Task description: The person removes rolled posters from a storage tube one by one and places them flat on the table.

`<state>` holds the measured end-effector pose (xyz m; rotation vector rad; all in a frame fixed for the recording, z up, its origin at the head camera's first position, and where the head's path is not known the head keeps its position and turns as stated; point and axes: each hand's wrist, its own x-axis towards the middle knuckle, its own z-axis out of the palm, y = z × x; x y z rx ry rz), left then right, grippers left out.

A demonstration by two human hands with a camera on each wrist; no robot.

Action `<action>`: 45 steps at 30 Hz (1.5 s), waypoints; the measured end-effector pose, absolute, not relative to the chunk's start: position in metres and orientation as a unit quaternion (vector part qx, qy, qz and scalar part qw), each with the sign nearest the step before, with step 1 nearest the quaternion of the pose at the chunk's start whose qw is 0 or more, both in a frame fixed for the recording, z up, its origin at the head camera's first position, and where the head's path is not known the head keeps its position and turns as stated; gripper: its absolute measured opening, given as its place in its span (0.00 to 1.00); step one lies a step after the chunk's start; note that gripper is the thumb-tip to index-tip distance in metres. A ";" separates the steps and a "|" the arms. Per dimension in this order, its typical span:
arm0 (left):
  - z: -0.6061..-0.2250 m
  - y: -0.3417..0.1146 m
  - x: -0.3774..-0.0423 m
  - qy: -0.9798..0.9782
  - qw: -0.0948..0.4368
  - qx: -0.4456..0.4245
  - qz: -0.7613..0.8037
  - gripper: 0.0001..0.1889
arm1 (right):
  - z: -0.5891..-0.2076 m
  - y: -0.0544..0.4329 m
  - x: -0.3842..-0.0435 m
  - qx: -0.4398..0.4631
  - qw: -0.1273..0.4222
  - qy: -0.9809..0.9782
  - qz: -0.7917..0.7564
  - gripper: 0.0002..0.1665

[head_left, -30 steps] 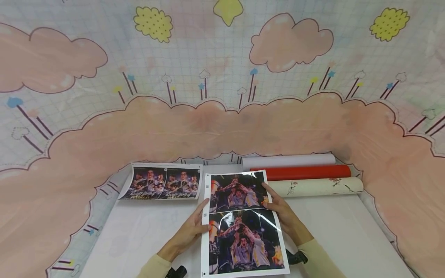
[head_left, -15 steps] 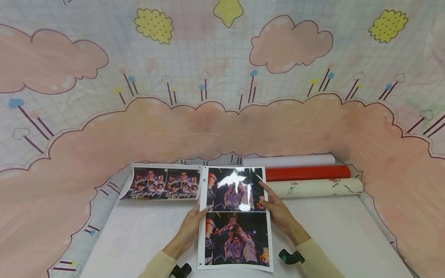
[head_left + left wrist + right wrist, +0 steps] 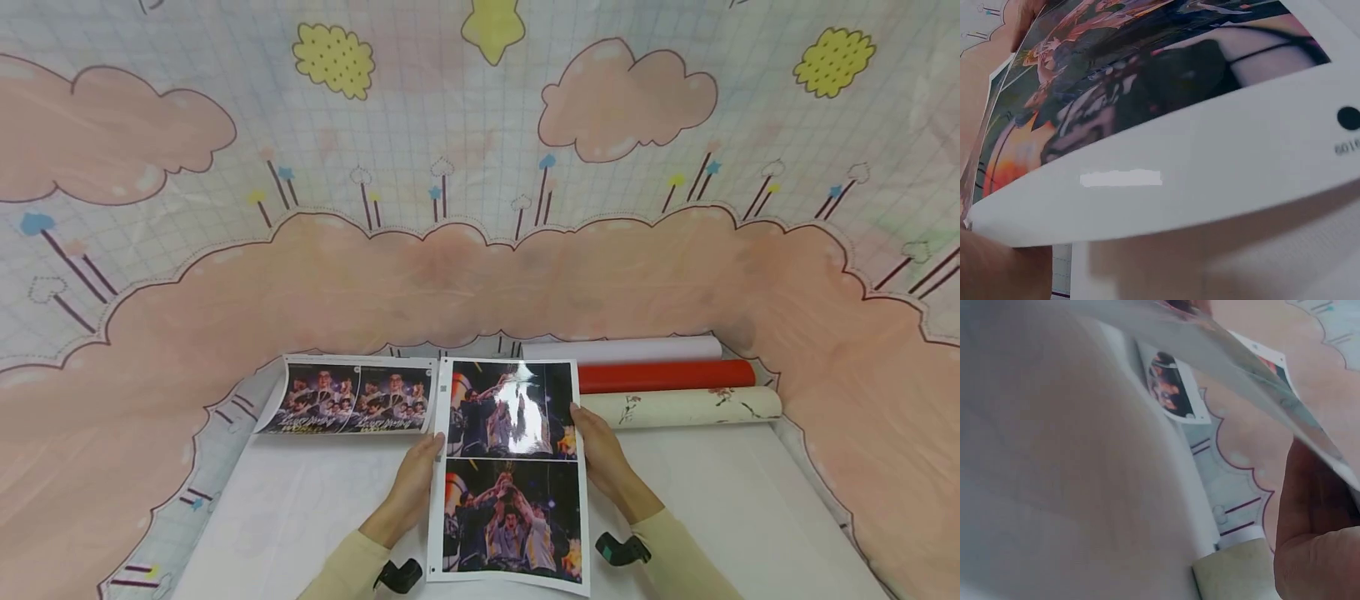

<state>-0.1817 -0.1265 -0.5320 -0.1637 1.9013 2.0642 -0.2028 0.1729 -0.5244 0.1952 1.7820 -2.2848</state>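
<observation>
Both hands hold a glossy photo sheet [image 3: 512,517] above the white table, its two stacked pictures showing people raising a trophy. Bright glare covers part of the upper picture. My left hand [image 3: 411,483] grips the left edge around mid-height. Opposite it, my right hand [image 3: 609,462] grips the right edge, its fingers mostly hidden behind the sheet. In the left wrist view the white border of the photo sheet [image 3: 1166,206] bows outward, with part of a hand [image 3: 1004,269] at the lower left. The right wrist view shows the right hand [image 3: 1316,550] under the sheet's edge.
A second printed sheet [image 3: 360,396], curled at its left side, lies at the back left of the white table [image 3: 712,517]. White [image 3: 630,347], red [image 3: 667,375] and cream flower-patterned [image 3: 682,407] rolls lie at the back right. A cloud-patterned cloth [image 3: 480,283] hangs behind.
The photo sheet has turned from a slight tilt to nearly straight and shifted a little left. The right fingers, earlier over its front, have slid to the right edge.
</observation>
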 end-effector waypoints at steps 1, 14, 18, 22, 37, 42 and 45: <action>-0.533 -0.127 -0.181 0.669 0.163 -0.058 0.723 0.34 | -0.525 0.173 -0.203 0.066 0.120 0.608 -0.782 0.36; -0.515 -0.135 -0.212 0.643 0.189 -0.043 0.741 0.32 | -0.515 0.181 -0.215 -0.003 0.185 0.582 -0.792 0.36; -0.509 -0.135 -0.221 0.663 0.163 -0.038 0.729 0.30 | -0.510 0.179 -0.223 -0.018 0.188 0.592 -0.784 0.36; -0.506 -0.134 -0.224 0.679 0.153 -0.027 0.718 0.27 | -0.508 0.178 -0.228 -0.017 0.183 0.618 -0.764 0.39; -0.517 -0.132 -0.224 0.547 0.219 -0.038 0.807 0.34 | -0.512 0.180 -0.228 -0.042 0.250 0.540 -0.803 0.25; -0.515 -0.134 -0.226 0.550 0.192 -0.075 0.809 0.36 | -0.517 0.183 -0.223 -0.065 0.265 0.603 -0.750 0.28; -0.513 -0.135 -0.227 0.535 0.184 -0.079 0.821 0.35 | -0.521 0.183 -0.219 -0.081 0.266 0.630 -0.725 0.26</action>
